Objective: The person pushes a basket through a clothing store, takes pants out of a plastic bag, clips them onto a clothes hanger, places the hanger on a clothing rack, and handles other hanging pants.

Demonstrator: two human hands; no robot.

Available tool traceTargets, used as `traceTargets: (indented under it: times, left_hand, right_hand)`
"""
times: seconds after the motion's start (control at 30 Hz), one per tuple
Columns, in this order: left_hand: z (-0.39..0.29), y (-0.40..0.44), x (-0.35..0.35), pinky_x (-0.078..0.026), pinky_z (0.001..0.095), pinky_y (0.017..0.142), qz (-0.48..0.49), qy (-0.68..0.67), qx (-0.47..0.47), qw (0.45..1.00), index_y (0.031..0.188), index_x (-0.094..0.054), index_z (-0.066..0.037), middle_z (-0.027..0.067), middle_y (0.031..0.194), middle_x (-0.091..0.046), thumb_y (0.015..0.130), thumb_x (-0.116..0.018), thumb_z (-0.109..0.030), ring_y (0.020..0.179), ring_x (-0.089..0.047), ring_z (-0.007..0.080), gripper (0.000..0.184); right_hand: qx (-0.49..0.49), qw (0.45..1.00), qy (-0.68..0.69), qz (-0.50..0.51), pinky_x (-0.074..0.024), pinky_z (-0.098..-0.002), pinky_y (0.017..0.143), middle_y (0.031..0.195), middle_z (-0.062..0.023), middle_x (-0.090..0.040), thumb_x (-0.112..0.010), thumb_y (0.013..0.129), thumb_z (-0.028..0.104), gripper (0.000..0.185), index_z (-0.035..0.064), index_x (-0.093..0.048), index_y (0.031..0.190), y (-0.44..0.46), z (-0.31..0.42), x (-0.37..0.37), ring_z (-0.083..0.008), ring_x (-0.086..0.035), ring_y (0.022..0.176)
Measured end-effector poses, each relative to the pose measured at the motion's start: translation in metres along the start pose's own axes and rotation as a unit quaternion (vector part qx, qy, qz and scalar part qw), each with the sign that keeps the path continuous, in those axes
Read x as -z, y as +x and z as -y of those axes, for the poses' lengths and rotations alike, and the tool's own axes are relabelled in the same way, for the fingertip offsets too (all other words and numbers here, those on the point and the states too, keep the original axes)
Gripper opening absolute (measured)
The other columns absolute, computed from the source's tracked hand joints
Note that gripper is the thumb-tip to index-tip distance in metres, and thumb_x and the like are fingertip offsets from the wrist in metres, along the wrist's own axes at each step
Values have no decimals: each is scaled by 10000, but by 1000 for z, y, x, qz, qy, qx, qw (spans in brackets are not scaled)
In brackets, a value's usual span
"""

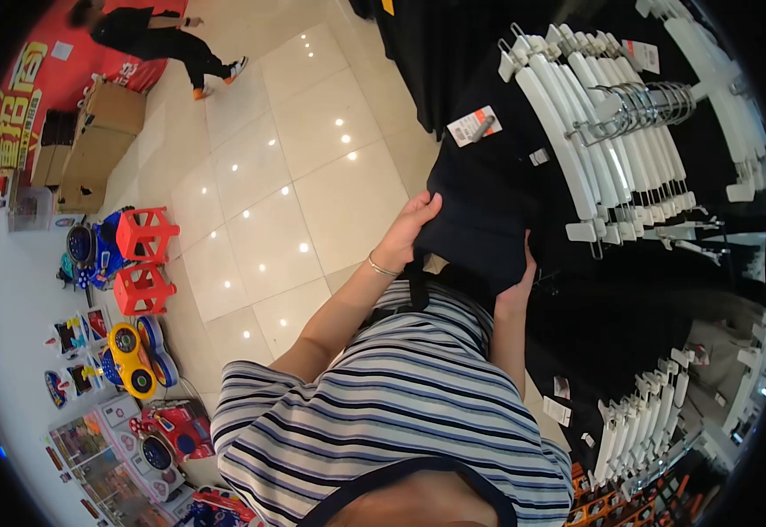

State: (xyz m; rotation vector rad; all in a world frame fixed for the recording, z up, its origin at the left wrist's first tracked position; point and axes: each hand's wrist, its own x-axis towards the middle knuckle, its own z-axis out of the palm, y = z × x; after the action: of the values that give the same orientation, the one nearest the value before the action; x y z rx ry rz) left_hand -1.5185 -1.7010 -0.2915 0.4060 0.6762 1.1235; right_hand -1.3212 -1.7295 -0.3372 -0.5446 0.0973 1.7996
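Note:
A dark navy garment, which looks like trousers (475, 211), is spread between my hands in front of my waist. My left hand (413, 224) grips its left edge, thumb on top and the other fingers hidden beneath the cloth. Along the opposite edge is my right hand (519, 277), closed at the fabric with most of its fingers out of sight. Beyond the held cloth lies a white and orange price tag (472, 127) with a grey security tag (484, 129) on it. White clip hangers (607, 132) carrying dark clothes crowd together just right of the garment.
More white hangers (642, 422) hold clothes at the lower right. Red stools (144, 288), a yellow toy machine (128, 360) and cardboard boxes (106, 132) line the left side. A person in dark clothes (159, 39) walks on the tiled floor (260, 176) at the upper left.

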Motion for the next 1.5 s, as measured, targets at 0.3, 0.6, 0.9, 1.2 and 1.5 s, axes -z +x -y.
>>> traceTargets:
  times: [0.3, 0.6, 0.9, 1.2, 1.5]
  left_hand:
    - [-2, 0, -11, -422, 315, 921, -68, -157, 77, 982, 1202, -492, -25, 76, 1155, -572, 896, -432, -476, 1040, -547, 179, 549]
    - [2, 3, 0, -414, 325, 940, -41, -214, 79, 973, 1206, -492, -23, 90, 1174, -564, 882, -477, -465, 1071, -536, 203, 549]
    - [13, -16, -5, -429, 330, 931, 60, 48, 152, 985, 1231, -457, 5, 118, 1174, -549, 881, -545, -128, 1078, -534, 210, 385]
    - [23, -8, 13, -464, 258, 772, -118, 190, -36, 974, 1143, -515, 37, 62, 1005, -601, 900, -552, -213, 888, -554, 123, 351]
    - [3, -20, -13, -471, 285, 817, -188, 27, 3, 982, 1152, -505, 34, 106, 1023, -606, 894, -525, -382, 937, -583, 172, 490]
  right_hand:
    - [100, 980, -162, 51, -429, -305, 921, 1180, -116, -548, -354, 957, 270, 403, -25, -494, 1193, -3, -8, -8, -198, -537, 1062]
    - [101, 984, -147, 30, -439, -290, 904, 1164, -104, -557, -371, 956, 235, 379, -38, -494, 1187, -3, -15, -8, -184, -544, 1050]
    - [80, 989, -123, 10, -417, -296, 927, 1156, -130, -553, -488, 891, 52, 351, -44, -457, 1228, -27, -15, -41, -194, -543, 1046]
    - [126, 923, -353, -89, -448, -328, 893, 1154, -136, -539, -554, 892, 212, 429, -23, -434, 1231, -42, -6, -32, -213, -554, 1023]
    - [27, 995, 73, -57, -352, -418, 993, 1231, -139, -515, -499, 908, 288, 384, 9, -518, 1171, -37, -12, -1, -272, -491, 1130]
